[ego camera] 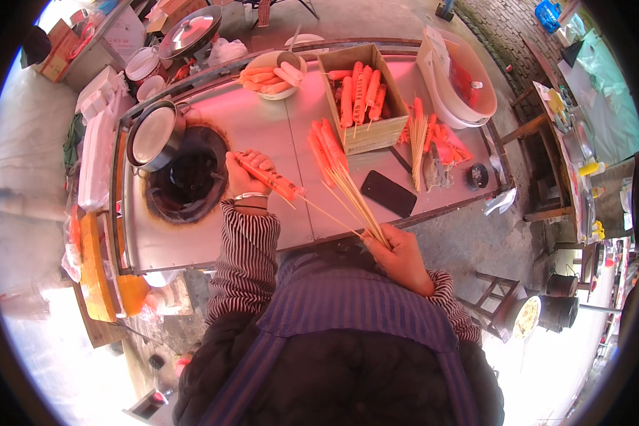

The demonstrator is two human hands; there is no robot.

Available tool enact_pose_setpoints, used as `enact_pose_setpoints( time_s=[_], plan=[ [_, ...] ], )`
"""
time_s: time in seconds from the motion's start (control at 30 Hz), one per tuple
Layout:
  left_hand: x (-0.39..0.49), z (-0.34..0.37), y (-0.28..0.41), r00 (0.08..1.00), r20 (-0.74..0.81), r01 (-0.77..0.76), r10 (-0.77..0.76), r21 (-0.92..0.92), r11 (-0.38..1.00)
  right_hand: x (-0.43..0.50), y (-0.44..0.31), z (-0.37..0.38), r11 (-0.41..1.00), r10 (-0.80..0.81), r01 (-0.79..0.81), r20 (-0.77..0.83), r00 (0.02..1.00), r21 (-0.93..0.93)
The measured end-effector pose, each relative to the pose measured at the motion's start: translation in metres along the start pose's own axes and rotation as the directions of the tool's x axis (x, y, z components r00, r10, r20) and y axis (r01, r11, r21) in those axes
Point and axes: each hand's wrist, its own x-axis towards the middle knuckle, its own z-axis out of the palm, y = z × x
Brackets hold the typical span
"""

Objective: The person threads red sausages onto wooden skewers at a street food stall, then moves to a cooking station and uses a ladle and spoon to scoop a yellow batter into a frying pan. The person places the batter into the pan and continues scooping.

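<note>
My left hand (249,171) grips a sausage in a red printed wrapper (271,180), and a thin wooden skewer (330,215) runs from its near end towards my right hand. In my right hand (396,255) is a bundle of wooden skewers (358,205), held by the lower ends. Several red wrapped sausages (327,144) sit on the upper ends of that bundle. Between the hands the loose skewer's tip meets the right fingers. Beyond the bundle stands a cardboard box (373,141) holding more skewered, wrapped sausages (360,93). A black smartphone (388,193) lies right of the bundle.
A metal-topped table (255,234) has a burner opening (186,178) at left, with a lidded pot (154,133) on its rim. Behind is a bowl of sausages (277,96). Bare skewers (418,144), red wrappers (450,144) and a white plastic tub (482,101) occupy the right.
</note>
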Motion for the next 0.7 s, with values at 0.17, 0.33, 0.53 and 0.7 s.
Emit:
enact_pose_setpoints(
  time_s=[0.17,0.33,0.53,0.7],
  plan=[
    [-0.002,0.0,-0.003,1.0,0.017,-0.009,0.008,0.045,0.999,0.002,0.0,0.0,0.999,-0.01,0.01,0.0,1.0,-0.04],
    [-0.007,0.009,-0.015,0.995,0.015,-0.095,0.094,0.14,0.985,0.004,0.0,-0.001,0.997,-0.038,0.037,-0.017,0.999,-0.073],
    [-0.024,0.025,-0.042,0.984,0.068,-0.175,0.162,0.295,0.939,0.008,-0.003,0.0,0.982,-0.103,0.093,-0.055,0.993,-0.163],
    [-0.042,0.032,-0.067,0.984,0.062,-0.175,0.164,0.394,0.902,0.013,-0.002,0.004,0.987,-0.109,0.102,-0.054,0.993,-0.127]
  ],
)
